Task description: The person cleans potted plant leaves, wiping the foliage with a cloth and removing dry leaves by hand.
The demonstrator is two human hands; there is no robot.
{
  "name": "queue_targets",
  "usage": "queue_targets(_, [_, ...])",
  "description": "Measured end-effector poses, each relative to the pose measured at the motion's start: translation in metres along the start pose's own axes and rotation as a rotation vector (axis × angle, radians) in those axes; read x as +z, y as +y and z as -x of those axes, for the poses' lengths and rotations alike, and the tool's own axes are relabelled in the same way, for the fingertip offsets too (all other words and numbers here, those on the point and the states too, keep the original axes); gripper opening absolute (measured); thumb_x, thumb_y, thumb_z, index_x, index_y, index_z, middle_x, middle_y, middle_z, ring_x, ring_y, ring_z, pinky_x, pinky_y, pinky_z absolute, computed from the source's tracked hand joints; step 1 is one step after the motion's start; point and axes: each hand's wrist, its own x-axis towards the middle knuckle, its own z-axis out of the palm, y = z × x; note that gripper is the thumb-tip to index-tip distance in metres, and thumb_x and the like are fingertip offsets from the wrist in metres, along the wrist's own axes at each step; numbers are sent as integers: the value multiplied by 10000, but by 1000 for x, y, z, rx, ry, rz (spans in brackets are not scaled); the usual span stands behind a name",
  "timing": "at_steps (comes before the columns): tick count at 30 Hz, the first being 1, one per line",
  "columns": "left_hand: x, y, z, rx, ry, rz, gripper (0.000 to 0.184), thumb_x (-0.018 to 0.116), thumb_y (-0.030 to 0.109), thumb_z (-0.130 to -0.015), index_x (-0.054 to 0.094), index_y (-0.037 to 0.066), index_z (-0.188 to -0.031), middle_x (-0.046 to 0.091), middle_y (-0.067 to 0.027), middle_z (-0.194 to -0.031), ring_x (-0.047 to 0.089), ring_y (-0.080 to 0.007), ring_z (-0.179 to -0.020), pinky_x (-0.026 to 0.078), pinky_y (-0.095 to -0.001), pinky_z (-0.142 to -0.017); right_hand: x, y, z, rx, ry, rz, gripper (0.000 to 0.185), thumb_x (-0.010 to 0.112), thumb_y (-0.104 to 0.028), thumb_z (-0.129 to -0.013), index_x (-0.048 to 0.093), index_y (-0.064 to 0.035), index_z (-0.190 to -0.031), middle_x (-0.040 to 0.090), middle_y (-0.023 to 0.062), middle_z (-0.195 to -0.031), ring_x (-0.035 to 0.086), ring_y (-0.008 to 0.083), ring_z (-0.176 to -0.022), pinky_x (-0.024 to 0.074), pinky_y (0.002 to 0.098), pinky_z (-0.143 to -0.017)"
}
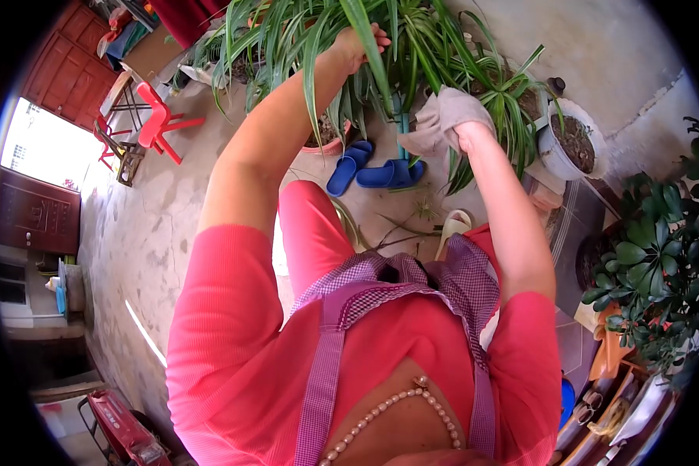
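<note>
Long green-and-pale striped leaves of a spider plant [318, 46] spread across the top of the head view. My left hand [356, 46] is in among them with its fingers curled; a broad leaf crosses in front and hides what they grip. A pale greyish cloth [443, 120] is bunched over my right hand [467, 133] and covers most of its fingers. That hand is beside the hanging leaves on the right, above a bluish stand leg [401, 124]. Below the leaves, part of a terracotta-coloured pot [330, 144] shows.
Blue slippers [351, 167] lie on the concrete floor [233, 155] under the plant. A white pot with soil [573, 147] stands at right, with a dark-leaved plant [648, 256] nearer me. Red chairs [159, 120] stand at far left. Fallen stems lie near my feet.
</note>
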Motion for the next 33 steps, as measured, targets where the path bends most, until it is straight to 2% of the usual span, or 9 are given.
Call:
queue_targets(1, [1,0,-2,24,22,-24,255,393,302,-859,538,93,-869,589,15,-756,522,-85,-644,389,-234,-545,4,-31,44,111,-117,-88,270,481,-277,-812,546,-49,-942,532,14,-849,477,84,-736,401,230,-623])
queue_targets(5, [3,-4,2,152,82,-3,247,395,292,-858,544,95,-865,594,10,-770,516,-86,-646,385,-242,-561,-11,15,45,-26,64,71,316,463,-295,-819,535,-14,-945,529,31,-872,468,110,-765,402,254,-655])
queue_targets(10, [-1,-20,-17,379,286,-171,208,452,258,-820,555,86,-878,596,-4,-802,499,-104,-702,373,-262,-603,-23,31,96,-189,89,828,275,402,-207,-798,515,-18,-964,536,202,-949,523,290,-882,416,339,-734])
queue_targets(20, [-9,-9,-10,152,167,-38,227,519,222,-761,556,86,-938,576,-24,-869,511,-149,-797,388,-305,-653,-44,4,192,-112,-289,1389,244,437,-198,-767,496,-42,-946,537,196,-913,537,329,-859,451,378,-695])
queue_targets(23, [-19,-21,-28,117,140,-75,215,531,187,-750,554,90,-941,572,-14,-839,517,-129,-747,397,-274,-612,-66,43,191,-255,-187,955,222,412,-202,-809,492,-36,-931,549,168,-872,553,291,-827,452,350,-697])
queue_targets(25, [-21,-25,-34,148,89,-136,212,536,141,-741,548,92,-947,564,-11,-775,516,-94,-653,397,-226,-560,-53,38,198,26,129,-109,275,295,-213,-882,487,-19,-911,548,88,-814,549,197,-757,444,300,-700])
queue_targets(27, [-11,-23,-26,112,100,-84,207,528,121,-743,544,83,-945,573,-14,-754,519,-88,-639,400,-223,-560,-56,-6,199,-385,-111,204,286,363,-251,-866,488,-19,-976,552,93,-851,553,203,-774,451,280,-683])
queue_targets(30, [10,-22,-7,83,90,-145,199,520,84,-743,540,67,-939,587,-17,-740,528,-88,-632,409,-221,-559,-57,-21,162,-279,-336,-327,310,364,-273,-866,491,-18,-988,559,105,-844,559,205,-754,454,269,-669])
queue_targets(33, [24,-20,2,29,75,-167,217,513,53,-742,536,57,-957,600,-22,-750,538,-94,-625,419,-221,-560,-42,-48,114,-563,-228,-38,257,398,-214,-830,495,1,-933,547,111,-813,545,187,-683,447,266,-636])
